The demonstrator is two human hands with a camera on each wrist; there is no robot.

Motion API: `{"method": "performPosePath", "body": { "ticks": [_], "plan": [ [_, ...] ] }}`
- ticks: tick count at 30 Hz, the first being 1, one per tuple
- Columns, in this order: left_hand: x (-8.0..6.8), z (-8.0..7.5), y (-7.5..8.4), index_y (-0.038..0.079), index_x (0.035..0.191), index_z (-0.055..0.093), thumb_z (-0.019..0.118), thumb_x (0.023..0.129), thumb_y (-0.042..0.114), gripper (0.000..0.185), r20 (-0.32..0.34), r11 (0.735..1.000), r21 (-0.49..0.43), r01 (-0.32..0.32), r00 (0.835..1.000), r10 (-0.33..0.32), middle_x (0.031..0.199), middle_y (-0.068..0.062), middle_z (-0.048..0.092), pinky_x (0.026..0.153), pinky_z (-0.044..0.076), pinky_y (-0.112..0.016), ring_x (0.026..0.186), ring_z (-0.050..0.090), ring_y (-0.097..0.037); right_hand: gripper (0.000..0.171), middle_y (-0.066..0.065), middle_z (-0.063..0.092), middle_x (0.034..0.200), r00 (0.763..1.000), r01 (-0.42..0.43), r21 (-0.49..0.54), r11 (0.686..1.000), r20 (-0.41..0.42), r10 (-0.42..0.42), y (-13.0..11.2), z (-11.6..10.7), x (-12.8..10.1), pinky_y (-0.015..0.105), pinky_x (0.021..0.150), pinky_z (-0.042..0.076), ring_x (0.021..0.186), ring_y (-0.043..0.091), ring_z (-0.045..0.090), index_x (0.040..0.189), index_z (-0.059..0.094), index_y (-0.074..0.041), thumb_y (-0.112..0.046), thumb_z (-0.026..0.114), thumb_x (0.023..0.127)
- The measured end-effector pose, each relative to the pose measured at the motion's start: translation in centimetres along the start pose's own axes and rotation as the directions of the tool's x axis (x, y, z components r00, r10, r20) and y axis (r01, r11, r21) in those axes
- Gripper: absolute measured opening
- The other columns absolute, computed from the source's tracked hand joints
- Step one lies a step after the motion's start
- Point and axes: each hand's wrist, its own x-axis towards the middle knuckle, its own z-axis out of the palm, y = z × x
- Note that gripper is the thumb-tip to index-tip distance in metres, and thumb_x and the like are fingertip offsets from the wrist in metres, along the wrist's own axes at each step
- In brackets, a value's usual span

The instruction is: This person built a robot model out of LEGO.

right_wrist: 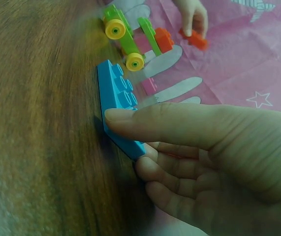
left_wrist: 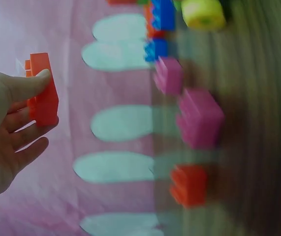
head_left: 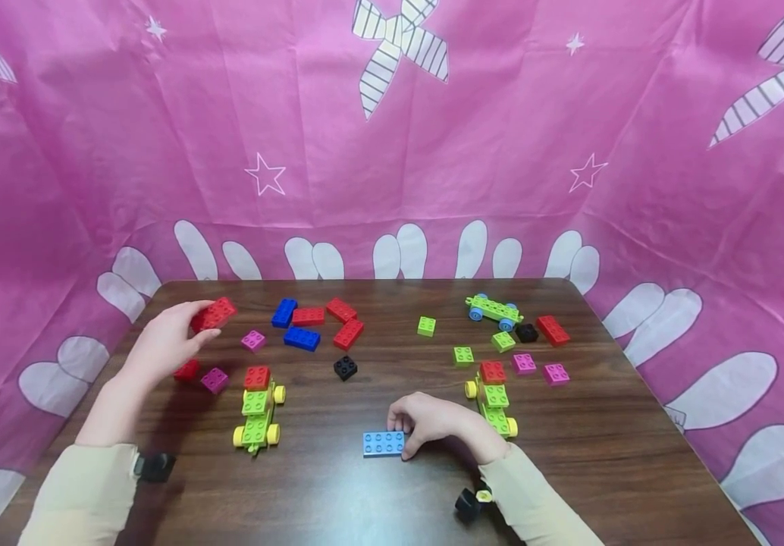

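My left hand (head_left: 172, 334) pinches a red toy brick (head_left: 214, 314) between thumb and fingers, held up above the table's far left part. In the left wrist view the thumb lies on one face of this red brick (left_wrist: 45, 91). At the table's front middle my right hand (head_left: 433, 422) grips the right end of a light blue brick (head_left: 383, 444). The right wrist view shows thumb and fingers on either side of the blue brick (right_wrist: 115, 93), low at the table surface. Between the hands stands a green car with yellow wheels (head_left: 255, 428), carrying a red brick (head_left: 258, 377).
A second yellow-wheeled car (head_left: 497, 418) stands beside my right wrist. A green car with blue wheels (head_left: 493, 309) is at the back right. Blue bricks (head_left: 302, 338), red bricks (head_left: 308, 316), a black brick (head_left: 346, 368), magenta bricks (head_left: 214, 380) and green bricks (head_left: 426, 326) lie around.
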Motion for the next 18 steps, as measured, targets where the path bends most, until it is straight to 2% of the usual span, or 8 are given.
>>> {"method": "performPosePath", "body": {
  "ticks": [6,9,13,18],
  "plan": [
    [0.4,0.2,3.8,-0.007,0.130,0.054,0.073,0.087,0.020,0.054,0.065,0.999,-0.020,-0.040,0.997,0.041,0.117,-0.028,0.063,0.089,0.049,-0.060,0.104,0.061,-0.042,0.031,-0.008,0.058,0.079,1.000,-0.004,-0.005,1.000,0.000,0.004,0.0,-0.1,0.0,0.019,0.067,0.046,0.072,0.004,0.050,0.092,0.066,-0.014,-0.011,0.087,0.070],
    [0.4,0.7,5.3,-0.005,0.127,0.058,0.075,0.085,0.021,0.052,0.081,0.996,-0.031,-0.080,0.993,0.082,0.117,-0.025,0.065,0.089,0.050,-0.058,0.105,0.060,-0.040,0.031,-0.008,0.058,0.079,1.000,-0.006,-0.004,1.000,0.003,0.006,0.0,-0.1,0.1,0.019,0.067,0.045,0.072,0.004,0.050,0.092,0.066,-0.015,-0.011,0.087,0.071],
    [0.3,2.0,7.3,-0.003,0.122,0.062,0.077,0.084,0.022,0.048,0.090,0.988,-0.022,-0.153,0.984,0.154,0.114,-0.021,0.067,0.089,0.051,-0.053,0.105,0.059,-0.036,0.031,-0.008,0.058,0.079,1.000,-0.001,-0.002,1.000,0.004,0.001,0.1,-0.1,0.1,0.019,0.067,0.045,0.072,0.004,0.050,0.092,0.066,-0.014,-0.010,0.087,0.070],
    [-0.1,4.0,9.4,0.002,0.123,0.063,0.078,0.083,0.023,0.047,0.145,0.981,-0.057,-0.184,0.971,0.191,0.115,-0.015,0.067,0.088,0.053,-0.049,0.105,0.060,-0.030,0.031,-0.008,0.058,0.079,1.000,-0.007,-0.008,1.000,0.006,0.007,0.2,0.0,0.2,0.019,0.067,0.045,0.072,0.003,0.050,0.092,0.066,-0.015,-0.011,0.087,0.070]
  ]
}}
